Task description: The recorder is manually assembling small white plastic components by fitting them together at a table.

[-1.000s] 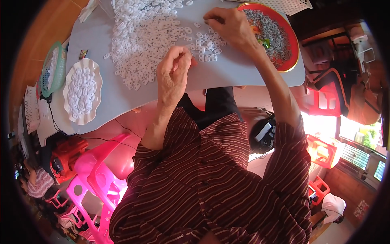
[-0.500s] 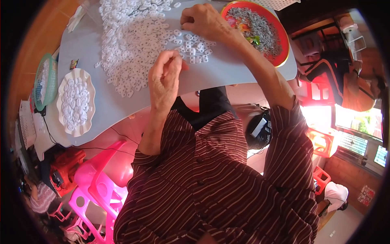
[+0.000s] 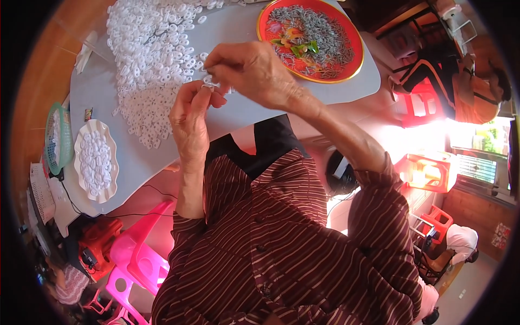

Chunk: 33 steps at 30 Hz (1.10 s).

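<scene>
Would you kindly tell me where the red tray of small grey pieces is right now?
In the head view, the red tray sits at the table's far right end, just beyond the right hand, across from the white ring pile.

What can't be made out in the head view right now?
- Small white piece between both hands: mostly covered by the left hand and right hand fingertips; shape unclear.
- Pile of white plastic rings: top cut off by the frame edge.
- Grey bits in the red tray: too small to identify.
- Green basket contents: warped at the fisheye rim.
</scene>
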Tool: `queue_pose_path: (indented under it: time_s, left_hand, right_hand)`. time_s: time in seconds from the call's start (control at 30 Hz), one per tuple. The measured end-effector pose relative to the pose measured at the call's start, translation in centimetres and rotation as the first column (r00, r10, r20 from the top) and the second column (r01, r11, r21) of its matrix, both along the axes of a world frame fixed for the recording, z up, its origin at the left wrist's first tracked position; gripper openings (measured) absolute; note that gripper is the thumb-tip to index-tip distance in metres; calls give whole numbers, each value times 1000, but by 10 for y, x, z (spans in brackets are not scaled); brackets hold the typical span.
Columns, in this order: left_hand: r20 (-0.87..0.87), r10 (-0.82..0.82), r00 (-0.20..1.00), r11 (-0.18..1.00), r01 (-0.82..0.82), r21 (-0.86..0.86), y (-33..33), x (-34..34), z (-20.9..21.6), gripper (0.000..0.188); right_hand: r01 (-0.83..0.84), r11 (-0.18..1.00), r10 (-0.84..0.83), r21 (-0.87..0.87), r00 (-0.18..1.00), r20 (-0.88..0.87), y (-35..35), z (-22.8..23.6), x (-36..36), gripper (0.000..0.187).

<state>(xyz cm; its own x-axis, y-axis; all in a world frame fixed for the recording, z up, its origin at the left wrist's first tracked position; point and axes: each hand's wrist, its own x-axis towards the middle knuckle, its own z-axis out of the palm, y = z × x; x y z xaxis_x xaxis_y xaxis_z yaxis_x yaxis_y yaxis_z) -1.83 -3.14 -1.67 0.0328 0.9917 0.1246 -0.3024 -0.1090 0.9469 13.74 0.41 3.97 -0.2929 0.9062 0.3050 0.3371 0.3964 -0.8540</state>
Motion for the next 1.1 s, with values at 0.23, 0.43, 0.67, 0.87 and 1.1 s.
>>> queue_pose_path:
  time_s: [0.23, 0.43, 0.67, 0.87, 1.1]
  left_hand:
    - [-134, -30, 991, 999, 25, -35, -2, 0, 2, 17]
    - [-236, -22, 971, 1000, 16, -26, -5, 0, 3, 17]
    - [-420, 14, 908, 999, 0, 33, -9, 8, 16, 17]
    - [-384, 23, 923, 997, 7, 77, -4, 7, 14, 11]
    - [-244, -19, 969, 999, 29, 35, -6, 9, 12, 12]
  right_hand:
    - [24, 940, -160, 339, 911, 379, 60, 17, 93, 9]
    - [-71, 952, -191, 298, 623, 759, 86, -8, 84, 12]
    - [-99, 935, -234, 339, 547, 804, 80, -1, 92, 12]
    - [-19, 963, -156, 269, 775, 613, 79, 12, 88, 12]
    - [10, 999, -2, -51, 990, 144, 2, 9, 33, 18]
